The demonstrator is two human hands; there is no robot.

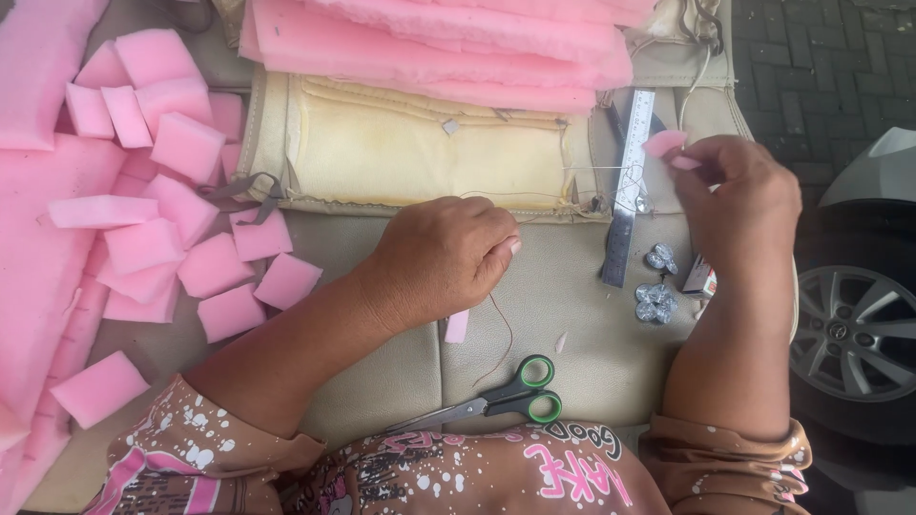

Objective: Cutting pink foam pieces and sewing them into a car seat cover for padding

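Observation:
My left hand rests fist-like on the beige seat cover, pinching a thin dark red thread that trails down toward me. My right hand is raised to the right, fingers pinched on a small pink foam piece. A thin wire or needle runs between the hands near a metal ruler. A small pink foam scrap lies just below my left hand.
Green-handled scissors lie near my body. Several silver buttons and a small box sit right of the ruler. Several pink foam blocks are heaped at left, foam sheets at the top. A car wheel stands at right.

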